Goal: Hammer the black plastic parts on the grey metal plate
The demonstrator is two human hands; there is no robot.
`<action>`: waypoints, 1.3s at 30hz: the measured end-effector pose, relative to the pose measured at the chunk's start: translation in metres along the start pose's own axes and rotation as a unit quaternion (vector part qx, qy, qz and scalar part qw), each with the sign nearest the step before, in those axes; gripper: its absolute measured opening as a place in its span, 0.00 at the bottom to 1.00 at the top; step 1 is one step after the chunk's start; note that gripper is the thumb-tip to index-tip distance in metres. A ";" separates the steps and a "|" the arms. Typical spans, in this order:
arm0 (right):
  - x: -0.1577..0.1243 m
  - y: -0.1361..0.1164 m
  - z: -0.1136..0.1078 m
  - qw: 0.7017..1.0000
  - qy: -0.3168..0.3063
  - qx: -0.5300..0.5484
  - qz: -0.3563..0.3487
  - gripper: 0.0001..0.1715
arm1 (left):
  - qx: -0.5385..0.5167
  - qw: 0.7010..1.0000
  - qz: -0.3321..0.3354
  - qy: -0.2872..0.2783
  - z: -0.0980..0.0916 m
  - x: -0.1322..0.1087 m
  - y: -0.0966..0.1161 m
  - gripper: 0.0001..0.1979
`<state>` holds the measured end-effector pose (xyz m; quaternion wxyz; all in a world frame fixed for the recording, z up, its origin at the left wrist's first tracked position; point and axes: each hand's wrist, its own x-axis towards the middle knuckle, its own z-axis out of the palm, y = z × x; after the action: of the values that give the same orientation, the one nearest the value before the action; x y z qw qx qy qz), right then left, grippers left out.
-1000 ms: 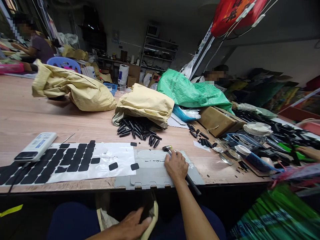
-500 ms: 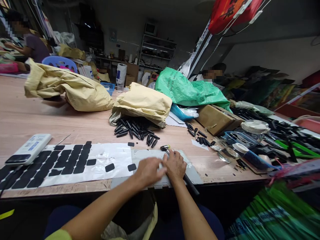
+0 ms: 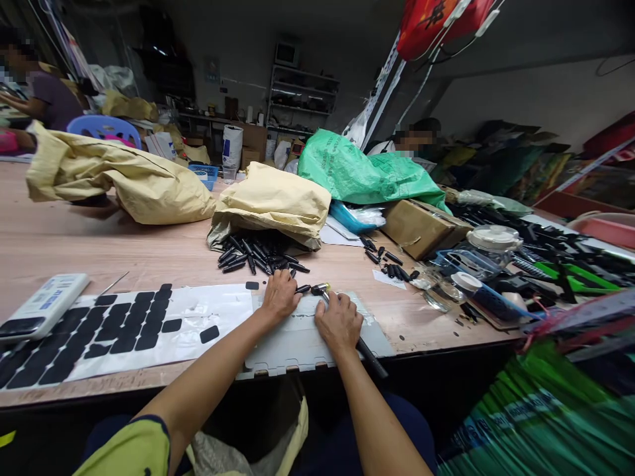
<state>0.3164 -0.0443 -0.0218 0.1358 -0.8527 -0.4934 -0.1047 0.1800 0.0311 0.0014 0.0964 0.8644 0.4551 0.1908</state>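
My right hand (image 3: 341,320) is wrapped round a hammer (image 3: 371,359) lying over the grey board (image 3: 292,344). Its black grip sticks out below my wrist, and the metal head with a yellowish face points away from me. My left hand (image 3: 281,295) is at the front edge of a pile of black tapered tubes (image 3: 243,254), fingers curled down. One black tapered tube (image 3: 302,289) pokes out from its right side, close to the hammer head; the fingertips are partly hidden.
Left of the board lies a white sheet of black stickers (image 3: 188,311), with a white device (image 3: 44,304) on it. Behind the pile sits a tan bag (image 3: 272,195). A cardboard box (image 3: 421,228) and blue basket (image 3: 506,304) stand to the right. Two people sit beyond the table.
My left hand has moved away from my right hand, forward and left to the black tubes, and has closed on one. My right hand stays on the hammer. The view has shifted slightly.
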 end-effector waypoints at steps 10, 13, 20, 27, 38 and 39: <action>-0.001 0.006 0.002 1.000 -0.003 0.003 0.024 0.15 | -0.138 0.989 -0.046 -0.016 -0.011 -0.058 -0.038 0.09; -0.005 0.007 -0.002 1.000 -0.011 0.010 0.018 0.13 | -0.133 0.990 -0.041 -0.019 -0.010 -0.056 -0.037 0.12; -0.028 -0.003 -0.033 0.992 -0.072 0.102 0.009 0.14 | -0.139 0.989 -0.045 -0.024 -0.008 -0.053 -0.039 0.09; -0.038 -0.017 -0.043 0.976 -0.100 0.192 -0.028 0.20 | -0.135 0.989 -0.056 -0.016 -0.009 -0.054 -0.038 0.08; -0.044 -0.034 -0.046 0.979 -0.074 0.178 -0.067 0.22 | -0.145 0.987 -0.064 -0.007 -0.004 -0.053 -0.039 0.07; -0.045 -0.035 -0.047 0.976 -0.060 0.193 -0.077 0.22 | -0.146 0.987 -0.064 -0.008 -0.004 -0.053 -0.039 0.07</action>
<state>0.2612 -0.0803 0.0131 0.2593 -0.7749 -0.5755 0.0342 0.1218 0.0094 -0.0209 0.2371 0.8118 0.4756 0.2419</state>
